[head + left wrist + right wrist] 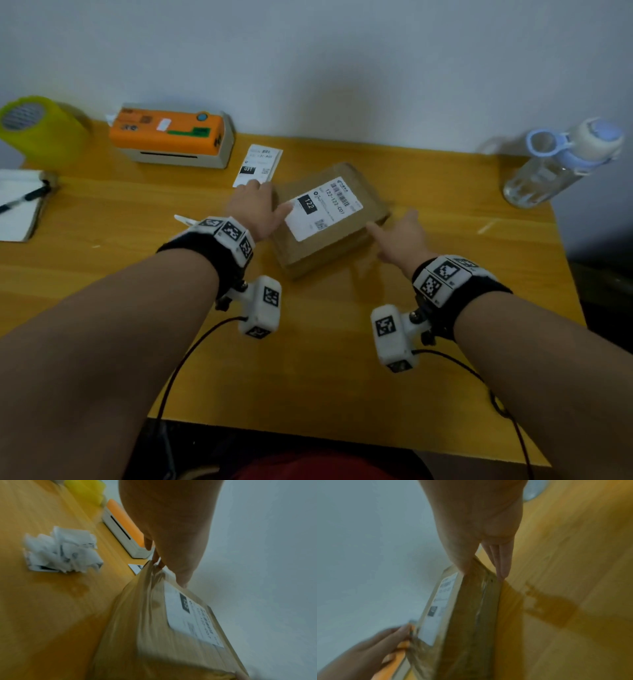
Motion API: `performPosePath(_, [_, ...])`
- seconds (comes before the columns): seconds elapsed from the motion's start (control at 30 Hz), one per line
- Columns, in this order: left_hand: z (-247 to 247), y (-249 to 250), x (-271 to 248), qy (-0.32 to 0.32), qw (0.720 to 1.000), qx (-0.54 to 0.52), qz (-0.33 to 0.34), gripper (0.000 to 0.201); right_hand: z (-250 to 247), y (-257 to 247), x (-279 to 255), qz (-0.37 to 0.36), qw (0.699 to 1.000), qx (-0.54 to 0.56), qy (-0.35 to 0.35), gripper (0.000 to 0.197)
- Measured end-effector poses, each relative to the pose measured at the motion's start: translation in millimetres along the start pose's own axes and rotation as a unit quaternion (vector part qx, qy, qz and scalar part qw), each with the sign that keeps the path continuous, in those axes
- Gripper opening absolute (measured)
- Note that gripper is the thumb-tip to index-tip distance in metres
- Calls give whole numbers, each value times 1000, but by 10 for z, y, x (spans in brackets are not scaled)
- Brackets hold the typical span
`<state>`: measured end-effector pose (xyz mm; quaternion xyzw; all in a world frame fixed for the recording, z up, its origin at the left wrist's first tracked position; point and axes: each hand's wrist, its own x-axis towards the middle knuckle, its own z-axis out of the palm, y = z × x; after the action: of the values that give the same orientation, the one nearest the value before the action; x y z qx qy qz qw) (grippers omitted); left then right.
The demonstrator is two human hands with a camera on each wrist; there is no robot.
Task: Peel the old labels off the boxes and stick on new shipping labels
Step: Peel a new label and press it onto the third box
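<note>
A brown cardboard box [329,236] lies skewed in the middle of the yellow table [308,359]. A white shipping label [323,207] marked 122 is stuck on its top. My left hand [270,202] grips the box's left end, thumb on the label's corner and fingers curled over the far edge. My right hand [394,222] rests against the box's right end with straight fingers [503,563] along the side and the thumb at the top edge. A loose printed label [258,164] lies flat behind the left hand. A crumpled peeled label [61,551] sits on the table to the left.
An orange and white label printer [171,137] stands at the back left by the wall. A yellow tape roll [37,126] and a notebook with a pen [20,205] are at the far left. A clear water bottle [561,161] stands at the back right corner.
</note>
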<state>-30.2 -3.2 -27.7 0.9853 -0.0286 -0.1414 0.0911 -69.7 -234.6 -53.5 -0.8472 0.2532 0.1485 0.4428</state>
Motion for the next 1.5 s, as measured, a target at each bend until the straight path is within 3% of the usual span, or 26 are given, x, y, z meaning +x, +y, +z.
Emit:
performPosePath(0.07, [-74, 38, 40, -30, 1000, 5, -2, 57, 37, -23, 32, 51, 994, 96, 2, 37])
performPosePath(0.2, [10, 121, 3, -90, 989, -107, -38, 44, 201, -97, -24, 59, 977, 191, -67, 20])
performPosePath(0.27, [111, 142, -7, -102, 977, -174, -64, 45, 320, -112, -30, 43, 972, 223, -63, 39])
performPosePath(0.33, [221, 166, 10, -111, 960, -245, -77, 57, 424, -81, 22, 9, 973, 228, -46, 70])
performPosePath(0.37, [285, 172, 34, -112, 953, -272, -76, 64, 459, -55, 68, -12, 976, 215, -43, 77])
performPosePath(0.47, [493, 152, 129, -60, 942, -326, -53, 73, 498, 18, 204, -50, 976, 203, -60, 78])
performPosePath(0.53, [610, 137, 146, -23, 919, -389, -54, 74, 507, 84, 251, -66, 973, 211, -71, 77])
performPosePath(0.77, [743, 104, -88, 66, 884, -463, -1, 65, 614, 212, 27, -179, 960, 215, 0, 68])
performPosePath(0.9, [826, 16, -475, 140, 881, -450, 48, 54, 713, 343, -308, -232, 947, 222, 27, 50])
performPosePath(1.1, [773, -224, -1217, 217, 838, -492, 90, 36, 1014, 408, -981, -269, 918, 283, 67, 37])
performPosePath(1.27, [542, -786, -1748, 283, 811, -507, 77, 61, 1383, 36, -1503, -352, 892, 282, 29, 37])
performPosePath(1.4, [492, -1471, -2146, 346, 786, -511, 30, 37, 2008, -263, -1859, -397, 874, 278, -29, 37])
performPosePath(1.5, [528, -2075, -2462, 398, 765, -506, -12, 42, 2572, -451, -2139, -432, 857, 272, -74, 39])
